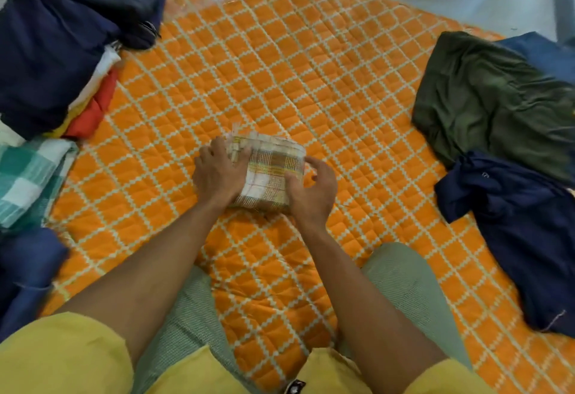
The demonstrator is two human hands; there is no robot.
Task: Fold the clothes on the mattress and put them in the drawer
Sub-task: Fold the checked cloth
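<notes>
Clothes lay around an orange quilted mattress (280,60) with a pale lattice pattern, under a glossy plastic cover. At its middle sat a small folded checked cloth (270,172), tan and white. The left hand (217,172) pressed on its left end, fingers curled over the edge; the right hand (311,191) gripped its right side. A dark navy heap (62,36) rose at far left above a teal checked cloth (28,176). An olive garment (491,101) and a navy garment (522,232) lay at right.

Two hands (217,172), one folded checked cloth (270,172), one mattress (280,67).
</notes>
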